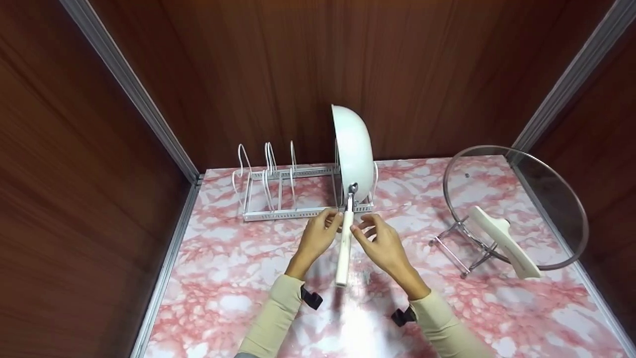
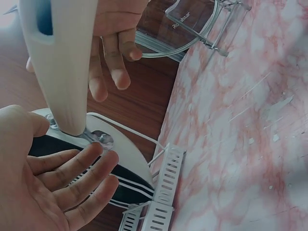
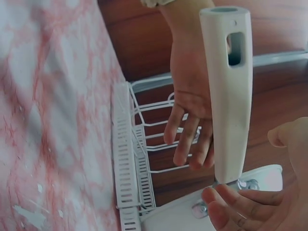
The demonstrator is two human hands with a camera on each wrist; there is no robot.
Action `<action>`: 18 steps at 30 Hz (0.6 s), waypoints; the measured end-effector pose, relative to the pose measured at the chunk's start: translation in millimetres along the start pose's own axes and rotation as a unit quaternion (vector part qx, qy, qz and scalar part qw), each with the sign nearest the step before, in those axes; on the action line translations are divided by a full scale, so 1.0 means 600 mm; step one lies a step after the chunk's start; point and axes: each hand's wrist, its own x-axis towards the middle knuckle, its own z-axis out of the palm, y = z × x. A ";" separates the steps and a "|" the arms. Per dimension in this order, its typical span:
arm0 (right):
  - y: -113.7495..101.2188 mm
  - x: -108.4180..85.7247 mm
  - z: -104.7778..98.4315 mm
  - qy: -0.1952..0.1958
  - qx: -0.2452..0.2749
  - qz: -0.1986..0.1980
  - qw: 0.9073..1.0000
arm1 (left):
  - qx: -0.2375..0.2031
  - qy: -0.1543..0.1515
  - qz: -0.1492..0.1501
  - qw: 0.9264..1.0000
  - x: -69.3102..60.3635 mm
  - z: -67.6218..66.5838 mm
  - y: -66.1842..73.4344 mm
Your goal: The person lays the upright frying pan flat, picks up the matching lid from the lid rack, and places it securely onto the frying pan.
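A white wok [image 1: 357, 149] with a dark inside stands on edge in the right end of a white wire rack [image 1: 278, 215]. Its cream handle [image 1: 345, 253] points toward me. On the left of the handle is my left hand [image 1: 319, 234], palm facing it and fingers loosely bent. My right hand [image 1: 385, 244] is on the other side, thumb close to the handle. Both wrist views show the fingers spread around the handle's base [image 3: 230, 163] without gripping it. Whether a fingertip touches it, I cannot tell.
To the right, a large glass lid with a cream handle [image 1: 507, 241] leans upright in a small metal stand [image 1: 449, 253]. Several wire dividers [image 1: 268, 174] rise from the rack's left part. Brown wood-look panels [image 1: 223, 74] enclose the pink-and-white marbled tabletop [image 1: 218, 278] at the back and sides.
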 end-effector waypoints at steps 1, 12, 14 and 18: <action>0.000 -0.001 0.002 -0.001 0.001 0.003 1.000 | 0.000 0.000 -0.002 1.000 0.000 0.001 0.000; -0.005 -0.010 0.017 -0.012 0.027 0.030 0.999 | -0.004 -0.002 -0.039 0.999 -0.002 0.013 0.003; -0.007 -0.010 0.019 -0.013 0.036 0.037 0.999 | -0.011 -0.006 -0.052 0.999 -0.002 0.015 0.003; -0.010 -0.012 0.023 -0.017 0.055 0.053 0.997 | -0.030 -0.018 -0.074 0.997 -0.002 0.019 0.004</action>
